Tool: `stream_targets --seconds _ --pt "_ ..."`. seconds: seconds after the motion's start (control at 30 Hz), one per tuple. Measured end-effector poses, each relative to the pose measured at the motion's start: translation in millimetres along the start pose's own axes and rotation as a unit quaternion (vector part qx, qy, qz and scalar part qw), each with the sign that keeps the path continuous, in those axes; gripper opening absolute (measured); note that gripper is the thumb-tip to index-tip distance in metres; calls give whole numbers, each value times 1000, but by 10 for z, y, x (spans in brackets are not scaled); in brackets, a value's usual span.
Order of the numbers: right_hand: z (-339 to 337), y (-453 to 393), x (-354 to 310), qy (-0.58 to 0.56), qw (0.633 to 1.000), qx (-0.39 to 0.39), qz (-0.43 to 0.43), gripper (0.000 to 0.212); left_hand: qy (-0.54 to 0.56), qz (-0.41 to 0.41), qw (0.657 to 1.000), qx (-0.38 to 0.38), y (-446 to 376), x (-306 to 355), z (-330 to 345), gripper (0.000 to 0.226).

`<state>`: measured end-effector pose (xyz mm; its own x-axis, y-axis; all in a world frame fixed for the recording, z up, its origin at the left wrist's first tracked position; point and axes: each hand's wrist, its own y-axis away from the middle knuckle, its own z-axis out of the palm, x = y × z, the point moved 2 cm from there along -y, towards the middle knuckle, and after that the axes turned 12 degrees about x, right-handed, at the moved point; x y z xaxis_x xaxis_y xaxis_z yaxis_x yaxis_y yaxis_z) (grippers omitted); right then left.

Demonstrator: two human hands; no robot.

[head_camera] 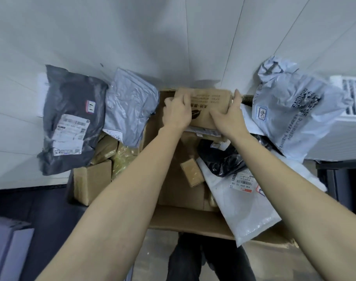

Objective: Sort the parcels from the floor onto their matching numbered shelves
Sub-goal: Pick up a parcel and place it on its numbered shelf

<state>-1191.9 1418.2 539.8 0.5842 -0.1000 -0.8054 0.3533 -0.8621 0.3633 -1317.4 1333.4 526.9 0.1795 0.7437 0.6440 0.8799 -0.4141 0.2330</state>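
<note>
Our left hand (178, 112) and our right hand (228, 116) each gripped one end of a small brown cardboard box printed with dark characters (210, 106), fingers curled over its far edge and palms pressed on its top face. We held that box over the far end of a large open brown cardboard carton (185, 220) that stood on the floor against a pale panelled wall (132, 37).

Below our wrists, inside the carton, lay a small tan cardboard packet (191, 172), a crumpled black plastic bag (219, 159) and a long white plastic mailer with a barcode label (244, 201) that hung over the carton's near right rim.

To the left of the carton, a grey plastic mailer (130, 106) leaned against the wall, and just beside it stood a dark charcoal plastic mailer with white shipping labels and a tag reading 17 (71, 118). Beneath those two sat a plain brown cardboard box (92, 181) and a yellowish bubble-wrap packet (122, 161).

To the right, a large white plastic mailer printed with a QR code (294, 112) rested against a white slatted unit (353, 96). Our dark trouser legs (209, 260) showed at the bottom, between our forearms.
</note>
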Motion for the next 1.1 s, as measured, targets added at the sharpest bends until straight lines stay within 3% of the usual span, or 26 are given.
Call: stream_targets --seconds 0.13,0.33,0.47,0.63,0.8,0.93,1.1 --pt "-300 436 -594 -26 999 20 -31 95 40 21 998 50 346 487 -730 41" --pt "-746 1037 -1428 -50 997 23 -45 41 78 -18 992 96 773 1035 -1614 75" --pt "-1038 1269 -1924 -70 992 57 -87 34 95 -38 988 115 982 1400 -2081 78" --pt "-1458 1517 -2489 -56 976 100 -188 16 178 -5 969 171 1197 1825 -2556 56" --pt "-1716 1766 -2855 -91 955 125 -254 28 199 33 956 212 1396 2087 -2832 49" --pt "-1835 1935 -3074 -134 942 112 -285 41 214 56 954 201 1514 2218 -3050 61" --pt "-1902 2114 -3177 -199 926 92 -308 34 252 79 935 238 1710 2313 -3278 58"
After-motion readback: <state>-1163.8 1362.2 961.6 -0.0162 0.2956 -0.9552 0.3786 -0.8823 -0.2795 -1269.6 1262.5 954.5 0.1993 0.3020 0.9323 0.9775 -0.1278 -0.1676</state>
